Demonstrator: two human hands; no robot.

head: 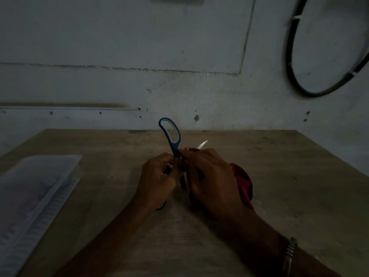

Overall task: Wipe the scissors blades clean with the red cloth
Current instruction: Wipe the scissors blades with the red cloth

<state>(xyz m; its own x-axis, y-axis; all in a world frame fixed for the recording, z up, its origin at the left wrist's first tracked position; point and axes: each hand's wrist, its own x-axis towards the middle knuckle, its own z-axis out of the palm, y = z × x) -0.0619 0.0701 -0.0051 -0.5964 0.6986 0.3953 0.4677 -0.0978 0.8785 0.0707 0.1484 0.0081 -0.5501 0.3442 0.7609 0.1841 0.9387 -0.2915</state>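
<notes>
Both hands grip open scissors, blade tip pointing up-right.

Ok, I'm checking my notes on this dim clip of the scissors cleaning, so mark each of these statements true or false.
1. The left hand grips the scissors near the pivot. True.
2. The scissors lie flat on the table. False: they are held up, one blue handle loop pointing upward.
3. The right hand holds the red cloth. True.
4. A blade tip pokes out beyond the right hand. True.
5. The clear plastic case sits right of the hands. False: it is on the left.
6. The left wrist wears a metal watch band. False: the right wrist does.
</notes>
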